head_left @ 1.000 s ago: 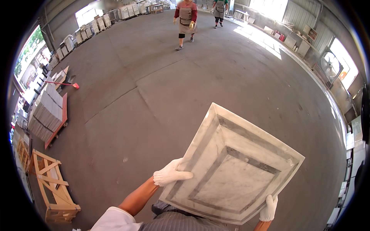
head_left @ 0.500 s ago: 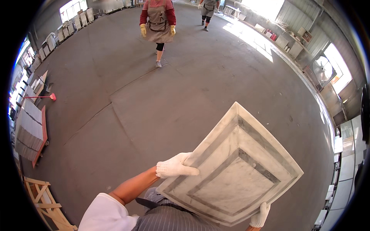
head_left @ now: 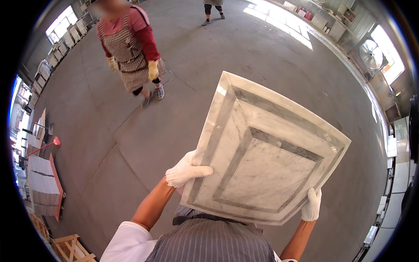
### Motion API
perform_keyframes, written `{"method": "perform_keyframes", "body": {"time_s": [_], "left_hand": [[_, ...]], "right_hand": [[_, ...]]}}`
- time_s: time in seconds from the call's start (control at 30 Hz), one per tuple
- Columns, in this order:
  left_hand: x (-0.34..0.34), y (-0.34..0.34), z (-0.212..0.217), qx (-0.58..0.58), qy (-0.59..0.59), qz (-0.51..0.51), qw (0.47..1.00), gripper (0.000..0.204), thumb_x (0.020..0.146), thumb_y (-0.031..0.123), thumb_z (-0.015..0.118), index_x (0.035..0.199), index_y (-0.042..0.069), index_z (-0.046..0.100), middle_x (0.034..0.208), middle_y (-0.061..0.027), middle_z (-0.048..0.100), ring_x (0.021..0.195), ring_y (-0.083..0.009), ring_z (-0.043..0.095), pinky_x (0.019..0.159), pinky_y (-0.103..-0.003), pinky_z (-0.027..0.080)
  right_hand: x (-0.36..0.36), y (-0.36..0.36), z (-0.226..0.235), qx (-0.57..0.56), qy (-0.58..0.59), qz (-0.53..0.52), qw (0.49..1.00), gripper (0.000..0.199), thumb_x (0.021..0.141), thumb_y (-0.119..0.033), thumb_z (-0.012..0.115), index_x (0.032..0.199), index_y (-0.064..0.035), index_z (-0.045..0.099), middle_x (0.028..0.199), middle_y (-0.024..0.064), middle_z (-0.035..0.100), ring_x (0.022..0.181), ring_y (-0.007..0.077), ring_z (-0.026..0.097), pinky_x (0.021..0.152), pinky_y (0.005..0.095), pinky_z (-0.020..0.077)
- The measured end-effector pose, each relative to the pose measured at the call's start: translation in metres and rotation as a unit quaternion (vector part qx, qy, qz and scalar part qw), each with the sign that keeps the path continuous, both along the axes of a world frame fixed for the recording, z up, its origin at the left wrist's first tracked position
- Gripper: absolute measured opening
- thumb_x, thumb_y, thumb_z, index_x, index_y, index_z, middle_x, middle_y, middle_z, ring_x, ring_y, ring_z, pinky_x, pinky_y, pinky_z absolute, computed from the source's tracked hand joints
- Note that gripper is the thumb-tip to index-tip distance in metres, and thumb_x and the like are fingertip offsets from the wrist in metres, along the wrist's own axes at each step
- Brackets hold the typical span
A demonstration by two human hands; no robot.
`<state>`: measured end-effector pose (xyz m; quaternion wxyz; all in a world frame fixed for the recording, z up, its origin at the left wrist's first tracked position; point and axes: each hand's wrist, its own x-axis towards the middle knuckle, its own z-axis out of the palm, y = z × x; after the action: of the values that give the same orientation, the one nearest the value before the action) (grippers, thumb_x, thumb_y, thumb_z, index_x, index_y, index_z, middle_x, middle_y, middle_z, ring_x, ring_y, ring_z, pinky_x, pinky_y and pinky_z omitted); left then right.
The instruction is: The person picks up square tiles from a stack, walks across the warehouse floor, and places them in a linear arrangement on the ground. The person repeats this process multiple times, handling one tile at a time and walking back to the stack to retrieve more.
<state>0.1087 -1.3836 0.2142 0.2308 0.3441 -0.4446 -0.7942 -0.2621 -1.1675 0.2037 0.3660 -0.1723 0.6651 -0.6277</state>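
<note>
In front of my body I carry a square marble tile panel (head_left: 270,174), white with grey inlaid bands forming nested squares. It is tilted, with its patterned face toward me. My left hand (head_left: 188,171), in a white knitted glove, grips the panel's left edge, its thumb lying on the face and its fingers hidden behind. At the lower right edge my gloved right hand (head_left: 311,204) is closed on the panel too; its fingers are mostly out of sight underneath. The panel's near edge is close to my striped grey apron (head_left: 214,240).
A person (head_left: 131,48) in a checked apron and yellow gloves walks on the left ahead; another person (head_left: 213,11) is farther off. Stacked slabs (head_left: 43,185), a red broom (head_left: 56,140) and a wooden crate (head_left: 72,246) stand left. Pale slabs (head_left: 395,192) line the right; a fan (head_left: 371,54) stands beyond.
The panel has risen in view and turned slightly, with both my hands still on it. The person in the checked apron has come nearer and shifted left.
</note>
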Motion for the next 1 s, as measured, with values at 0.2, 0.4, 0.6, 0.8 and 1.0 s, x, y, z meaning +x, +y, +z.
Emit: {"method": "perform_keyframes", "body": {"time_s": [0.2, 0.4, 0.6, 0.8, 1.0], "left_hand": [[-0.046, -0.204, -0.018, -0.027, 0.024, -0.037, 0.999, 0.062, 0.079, 0.01, 0.072, 0.135, 0.0, 0.046, 0.12, -0.0044, 0.06, 0.105, -0.0118, 0.055, 0.093, -0.03, 0.045], [-0.078, -0.338, -0.008, -0.001, 0.014, -0.094, 0.995, 0.066, 0.076, 0.01, 0.073, 0.135, -0.001, 0.045, 0.122, -0.0064, 0.059, 0.108, -0.0142, 0.055, 0.095, -0.032, 0.044], [-0.118, -0.468, -0.015, -0.041, 0.021, -0.111, 0.993, 0.066, 0.074, 0.012, 0.074, 0.133, -0.002, 0.047, 0.118, -0.0063, 0.061, 0.105, -0.0139, 0.056, 0.093, -0.033, 0.045], [-0.158, -0.609, -0.015, -0.031, -0.014, -0.049, 0.998, 0.055, 0.074, 0.012, 0.076, 0.124, -0.002, 0.056, 0.11, -0.005, 0.064, 0.098, -0.0125, 0.058, 0.087, -0.031, 0.048], [-0.188, -0.728, -0.026, -0.072, 0.017, -0.03, 0.997, 0.051, 0.077, 0.014, 0.074, 0.123, 0.0, 0.058, 0.11, -0.0039, 0.064, 0.099, -0.0131, 0.058, 0.087, -0.031, 0.047]], "right_hand": [[-0.033, -0.181, -0.022, -0.03, 0.016, -0.019, 0.999, 0.047, 0.086, -0.013, 0.054, 0.129, 0.0034, 0.045, 0.115, 0.0073, 0.057, 0.1, 0.017, 0.055, 0.09, 0.0317, 0.0432], [-0.036, -0.269, -0.024, -0.022, -0.002, -0.08, 0.997, 0.048, 0.086, -0.01, 0.054, 0.131, 0.0039, 0.043, 0.117, 0.0083, 0.057, 0.103, 0.0179, 0.055, 0.092, 0.0337, 0.0437], [-0.064, -0.39, -0.042, -0.076, -0.008, -0.123, 0.989, 0.052, 0.083, -0.011, 0.059, 0.13, 0.0047, 0.044, 0.117, 0.0087, 0.058, 0.102, 0.0191, 0.056, 0.093, 0.034, 0.044], [-0.13, -0.569, -0.032, -0.087, -0.013, -0.002, 0.996, 0.044, 0.088, -0.015, 0.057, 0.126, 0.0034, 0.046, 0.111, 0.0074, 0.059, 0.1, 0.0164, 0.058, 0.089, 0.0337, 0.0469], [-0.167, -0.721, -0.024, -0.096, 0.025, 0.031, 0.995, 0.054, 0.086, -0.017, 0.06, 0.132, 0.0041, 0.042, 0.122, 0.0095, 0.055, 0.107, 0.0204, 0.055, 0.094, 0.033, 0.0434]]}}
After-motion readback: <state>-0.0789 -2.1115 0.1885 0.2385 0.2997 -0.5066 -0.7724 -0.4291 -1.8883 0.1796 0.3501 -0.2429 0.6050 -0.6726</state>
